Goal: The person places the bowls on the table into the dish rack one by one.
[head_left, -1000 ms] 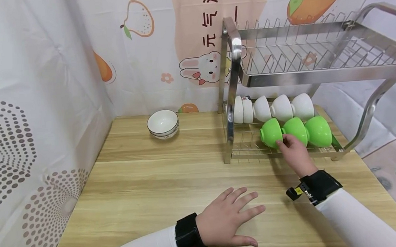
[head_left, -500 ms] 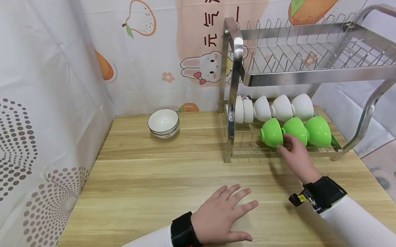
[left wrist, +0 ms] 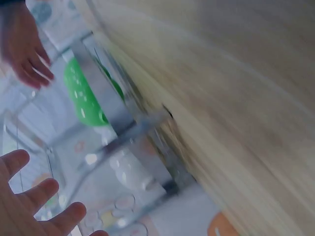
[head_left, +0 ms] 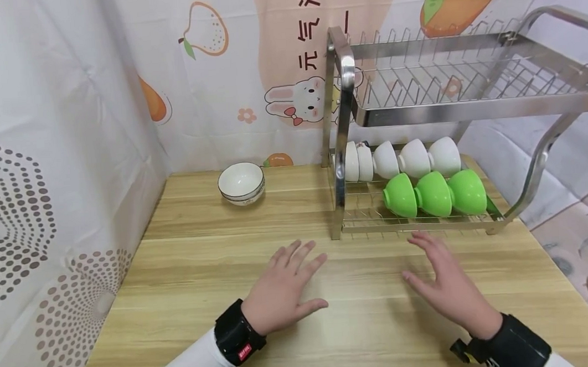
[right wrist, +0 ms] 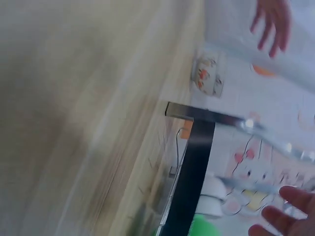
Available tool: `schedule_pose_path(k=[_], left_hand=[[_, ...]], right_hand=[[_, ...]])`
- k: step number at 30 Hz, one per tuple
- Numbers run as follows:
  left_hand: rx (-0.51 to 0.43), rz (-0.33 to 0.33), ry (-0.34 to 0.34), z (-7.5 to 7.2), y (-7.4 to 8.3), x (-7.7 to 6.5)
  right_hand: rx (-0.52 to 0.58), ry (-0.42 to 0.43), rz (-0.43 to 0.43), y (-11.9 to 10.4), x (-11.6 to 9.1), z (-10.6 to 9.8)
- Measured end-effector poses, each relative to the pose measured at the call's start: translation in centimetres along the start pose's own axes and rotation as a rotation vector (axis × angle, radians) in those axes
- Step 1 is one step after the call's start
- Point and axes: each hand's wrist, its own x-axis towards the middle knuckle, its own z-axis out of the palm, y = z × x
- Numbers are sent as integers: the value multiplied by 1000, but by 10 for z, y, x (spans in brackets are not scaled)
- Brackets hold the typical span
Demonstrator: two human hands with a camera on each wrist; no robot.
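In the head view my left hand (head_left: 282, 289) hovers over the wooden table with its fingers spread and nothing in it. My right hand (head_left: 451, 286) is held in front of the dish rack (head_left: 426, 226), fingers parted, holding nothing. Three green bowls, among them the left green bowl (head_left: 400, 196), the middle one and the right green bowl (head_left: 468, 192), stand on edge along the front of the lower tier. Behind them is a row of white bowls (head_left: 414, 159), also on edge. Two nested white bowls (head_left: 241, 183) with dark rims sit at the table's back left.
The upper tier (head_left: 473, 82) of the metal rack overhangs the bowls, and its left post (head_left: 343, 131) rises at the side. A printed curtain (head_left: 210, 116) hangs behind the wooden table (head_left: 189, 277) and down its left side.
My right hand has let go of the left green bowl and drawn back toward me from the rack. My left hand has moved left and a little forward. The bowls stay in place.
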Motion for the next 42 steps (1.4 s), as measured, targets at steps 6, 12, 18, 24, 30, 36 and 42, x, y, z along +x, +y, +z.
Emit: schedule_pose_path(k=[6, 12, 18, 24, 30, 36, 42], left_hand=[[10, -64, 38, -2, -15, -4], [19, -94, 57, 5, -26, -2], [6, -174, 7, 14, -50, 4], [22, -280, 5, 16, -101, 20], [34, -370, 118, 8, -157, 36], [83, -393, 87, -1, -189, 53], [61, -430, -92, 1, -200, 65]], right_hand=[[-175, 40, -184, -6, -15, 4], [-201, 16, -192, -7, -20, 5], [-197, 18, -204, -11, -27, 6], [-187, 23, -224, -16, -36, 7], [-179, 11, -234, -18, -44, 8], [-171, -1, -235, -20, -50, 8], [-174, -6, -240, -21, -54, 9]])
